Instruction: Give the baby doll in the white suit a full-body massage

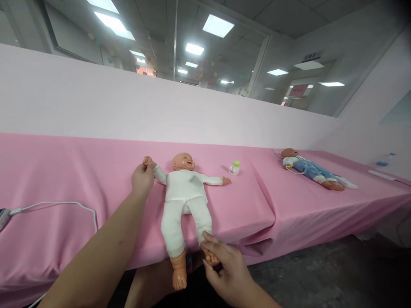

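Observation:
A baby doll (184,188) with a white cloth body lies on its back on the pink-covered table (122,162), its head toward the wall and its feet past the front edge. My left hand (143,177) is closed around the doll's hand at the left. Down at the front edge, my right hand (227,267) grips the doll's foot on the right side, thumb and fingers on either side of it. The doll's other foot hangs free. Its other arm stretches out to the right, untouched.
A small white bottle with a green cap (234,168) stands right of the doll. Farther right lies a second doll in blue clothes (310,169). A white cable (64,202) runs across the cloth at left. Behind the table rises a wall (128,111) with glass above.

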A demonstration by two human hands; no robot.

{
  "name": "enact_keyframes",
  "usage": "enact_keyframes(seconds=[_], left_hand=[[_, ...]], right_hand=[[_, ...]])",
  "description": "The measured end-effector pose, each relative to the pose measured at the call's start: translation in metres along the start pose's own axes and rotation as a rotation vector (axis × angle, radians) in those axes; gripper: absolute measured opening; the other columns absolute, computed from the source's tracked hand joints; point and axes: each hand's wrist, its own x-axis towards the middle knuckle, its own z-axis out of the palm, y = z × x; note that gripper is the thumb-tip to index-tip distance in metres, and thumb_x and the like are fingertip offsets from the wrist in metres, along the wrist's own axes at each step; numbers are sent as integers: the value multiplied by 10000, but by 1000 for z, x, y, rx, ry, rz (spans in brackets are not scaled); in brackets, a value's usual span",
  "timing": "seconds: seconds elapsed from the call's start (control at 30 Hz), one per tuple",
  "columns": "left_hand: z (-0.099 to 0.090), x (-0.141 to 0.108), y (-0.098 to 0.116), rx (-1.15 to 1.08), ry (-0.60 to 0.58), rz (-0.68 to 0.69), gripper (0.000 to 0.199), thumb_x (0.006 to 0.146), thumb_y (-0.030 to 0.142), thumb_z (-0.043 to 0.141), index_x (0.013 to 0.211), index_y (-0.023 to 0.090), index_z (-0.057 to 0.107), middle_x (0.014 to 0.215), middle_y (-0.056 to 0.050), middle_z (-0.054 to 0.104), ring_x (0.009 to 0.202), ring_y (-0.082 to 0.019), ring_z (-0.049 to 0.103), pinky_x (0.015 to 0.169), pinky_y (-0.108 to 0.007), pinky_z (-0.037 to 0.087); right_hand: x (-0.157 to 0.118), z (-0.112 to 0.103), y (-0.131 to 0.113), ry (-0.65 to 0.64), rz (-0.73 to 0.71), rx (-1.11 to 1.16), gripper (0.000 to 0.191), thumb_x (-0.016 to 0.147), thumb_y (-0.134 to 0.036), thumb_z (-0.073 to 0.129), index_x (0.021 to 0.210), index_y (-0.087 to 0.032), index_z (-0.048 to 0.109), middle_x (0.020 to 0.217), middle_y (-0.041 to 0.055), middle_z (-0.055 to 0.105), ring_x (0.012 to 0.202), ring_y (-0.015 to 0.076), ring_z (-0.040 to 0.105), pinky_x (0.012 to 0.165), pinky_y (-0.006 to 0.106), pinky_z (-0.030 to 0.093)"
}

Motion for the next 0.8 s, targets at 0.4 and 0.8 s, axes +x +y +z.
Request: enact_keyframes(seconds=[0.4, 0.8], left_hand=[[19, -39, 20, 527, -402, 505, 371, 942, 499, 548, 1165, 279, 747, 1114, -83, 768, 1056, -314, 686, 922, -401, 496], [17, -38, 16, 460, -427, 413, 357, 856, 454, 660, 1161, 297, 756, 1171, -51, 767, 1060, -296, 700, 914, -379, 515]], right_hand=[[72, -13, -1, 198, 136, 161, 483, 876, -212, 690, 1352, -266, 627, 1439, 100, 640, 1313, 274, 645, 1087, 421, 582], [116, 10, 31, 139, 217, 291, 376, 857, -183, 676, 1229, -228, 700, 1374, 121, 684, 1357, 281, 608, 1050, 417, 582]])
